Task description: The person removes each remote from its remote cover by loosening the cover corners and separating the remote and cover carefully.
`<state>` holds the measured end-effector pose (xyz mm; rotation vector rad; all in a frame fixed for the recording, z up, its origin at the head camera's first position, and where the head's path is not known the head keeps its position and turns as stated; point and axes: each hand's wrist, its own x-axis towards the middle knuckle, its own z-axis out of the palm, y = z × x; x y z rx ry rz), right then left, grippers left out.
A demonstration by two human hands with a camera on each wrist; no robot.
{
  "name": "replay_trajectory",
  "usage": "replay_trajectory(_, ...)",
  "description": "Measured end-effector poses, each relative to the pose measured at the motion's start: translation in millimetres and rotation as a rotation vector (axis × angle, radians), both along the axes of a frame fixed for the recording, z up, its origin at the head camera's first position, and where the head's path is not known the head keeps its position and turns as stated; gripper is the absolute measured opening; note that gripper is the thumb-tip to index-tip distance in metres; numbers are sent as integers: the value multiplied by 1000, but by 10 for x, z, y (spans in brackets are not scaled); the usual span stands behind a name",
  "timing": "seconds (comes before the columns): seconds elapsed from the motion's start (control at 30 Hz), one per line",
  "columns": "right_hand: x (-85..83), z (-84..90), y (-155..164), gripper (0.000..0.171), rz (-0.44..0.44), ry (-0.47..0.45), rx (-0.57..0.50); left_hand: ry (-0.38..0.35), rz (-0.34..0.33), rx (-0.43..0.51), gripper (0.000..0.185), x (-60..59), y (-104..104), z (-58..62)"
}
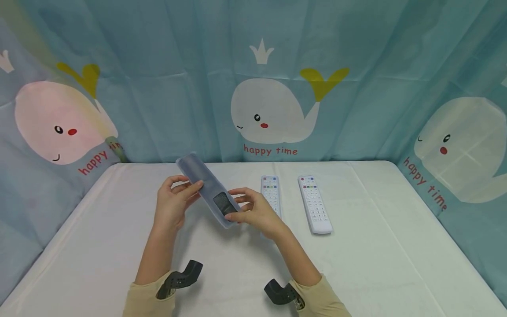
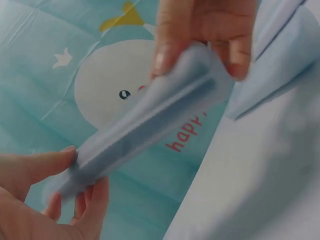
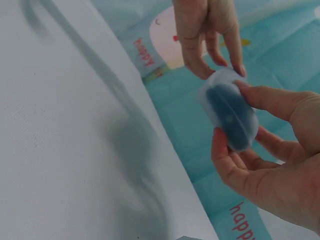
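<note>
Head view: your left hand [image 1: 173,203] and right hand [image 1: 259,214] hold the translucent cover [image 1: 211,187] above the table [image 1: 376,264], fingers clamped on opposite ends. Partly hidden remote [image 1: 270,191] and second remote [image 1: 314,204] lie rightward, legends too small to read; curtain [image 1: 178,110] reads "happy time". Left wrist view: pinch edges lightly, since the cover would likely buckle; "happy" legible behind. Right wrist view: support the near end evenly; no brand legible.

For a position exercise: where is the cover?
In the head view, the cover is left of centre, between the left hand and right hand, with the nearest remote to its right.
</note>
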<state>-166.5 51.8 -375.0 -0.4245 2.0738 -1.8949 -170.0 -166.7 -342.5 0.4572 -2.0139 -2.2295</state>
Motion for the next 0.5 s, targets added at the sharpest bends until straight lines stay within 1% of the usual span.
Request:
replay_trajectory(0.13, -3, 4, 0, 57, -33, 28, 16, -35, 1, -124, 64, -2, 35, -19)
replay_trajectory(0.2, -3, 7, -1, 55, -52, 36, 23, -47, -16, -195, 76, 5, 56, -23)
replay_trajectory(0.23, -4, 12, -1, 54, -62, 35, 22, -51, -29, -227, 79, 10, 65, -25)
replay_trajectory(0.37, 2, 24, 0, 48, -84, 44, 9, -45, -86, -365, 84, 32, 90, -33)
replay_trajectory(0.5, 9, 36, -6, 42, -104, 61, -13, -31, -115, -514, 78, 43, 106, -46)
